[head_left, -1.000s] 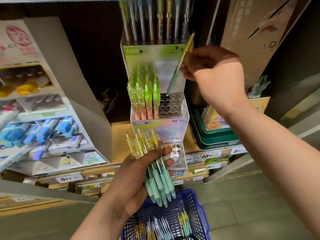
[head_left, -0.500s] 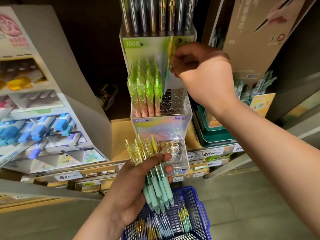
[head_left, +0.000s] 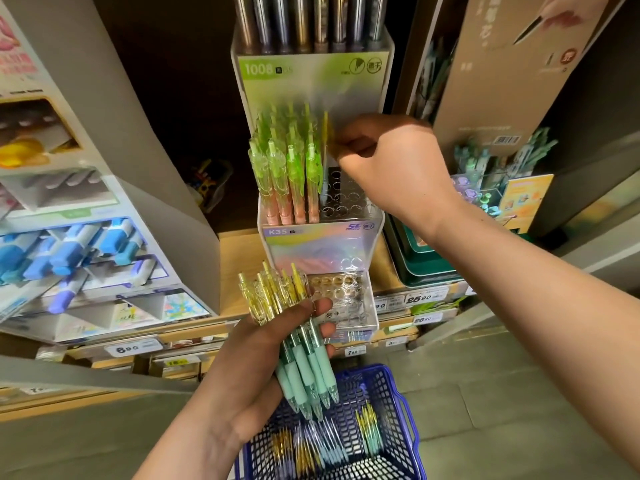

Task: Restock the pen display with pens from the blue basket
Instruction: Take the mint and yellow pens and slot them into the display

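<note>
My left hand [head_left: 256, 355] grips a bundle of pens [head_left: 294, 341] with yellow tops and mint grips, tips down, in front of the clear tiered pen display [head_left: 372, 230]. My right hand [head_left: 391, 168] pinches one yellow-topped pen [head_left: 325, 136] upright, its lower end at the holes of the middle tier, just right of several green-topped pens [head_left: 287, 174] standing there. The lowest tier [head_left: 346, 296] shows empty holes. The blue basket [head_left: 381, 386] sits on the floor below my left hand, with more pens [head_left: 311, 448] inside.
A grey cardboard marker display [head_left: 86, 244] with blue markers stands at the left. Dark pens fill the top tier [head_left: 304, 22]. A brown carton [head_left: 502, 74] and green trays [head_left: 426, 265] stand at the right. Price tags [head_left: 419, 299] line the wooden shelf edge.
My right hand has come down and left from beside the top tier, turning the single pen upright over the middle tier's holes. My left hand and its bundle have stayed in place.
</note>
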`<state>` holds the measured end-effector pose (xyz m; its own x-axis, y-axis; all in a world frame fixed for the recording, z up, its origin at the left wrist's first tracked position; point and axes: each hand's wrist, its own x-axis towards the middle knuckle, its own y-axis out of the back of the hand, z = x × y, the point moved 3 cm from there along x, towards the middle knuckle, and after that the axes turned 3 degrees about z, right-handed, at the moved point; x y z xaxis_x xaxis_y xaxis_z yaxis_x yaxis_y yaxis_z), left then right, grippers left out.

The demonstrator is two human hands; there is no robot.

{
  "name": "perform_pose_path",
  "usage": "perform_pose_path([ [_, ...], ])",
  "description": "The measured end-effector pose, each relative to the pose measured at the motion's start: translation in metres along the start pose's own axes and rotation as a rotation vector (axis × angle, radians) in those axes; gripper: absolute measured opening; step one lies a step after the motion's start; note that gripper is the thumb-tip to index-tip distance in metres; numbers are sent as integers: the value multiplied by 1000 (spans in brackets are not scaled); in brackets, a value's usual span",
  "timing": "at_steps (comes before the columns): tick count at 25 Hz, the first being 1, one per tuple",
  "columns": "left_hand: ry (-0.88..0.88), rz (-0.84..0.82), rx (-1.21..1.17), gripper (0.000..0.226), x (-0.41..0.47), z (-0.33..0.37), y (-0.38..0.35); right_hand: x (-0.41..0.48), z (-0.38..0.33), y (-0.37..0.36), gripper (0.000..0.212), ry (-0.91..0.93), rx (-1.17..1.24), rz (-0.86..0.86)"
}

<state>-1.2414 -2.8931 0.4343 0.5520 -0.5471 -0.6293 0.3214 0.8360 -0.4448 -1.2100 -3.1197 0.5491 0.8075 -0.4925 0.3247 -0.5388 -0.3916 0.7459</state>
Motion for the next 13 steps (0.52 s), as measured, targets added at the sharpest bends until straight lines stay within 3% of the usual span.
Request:
perform_pose_path([
  [4, -44, -42, 10, 33, -1, 4, -6, -15, -5, 12, 13, -167, 44, -55],
  [7, -101, -93, 54, 27, -3, 10, -12, -57, -9, 7, 14, -340, 176, -460],
  [9, -137, -121, 96, 29, -5, 14, -15, -81, -12, -2, 16, -340, 168, -648],
  [13, -155, -134, 116, 29, -5, 17, -16, -94, -8, -11, 18, -432, 330, -623],
])
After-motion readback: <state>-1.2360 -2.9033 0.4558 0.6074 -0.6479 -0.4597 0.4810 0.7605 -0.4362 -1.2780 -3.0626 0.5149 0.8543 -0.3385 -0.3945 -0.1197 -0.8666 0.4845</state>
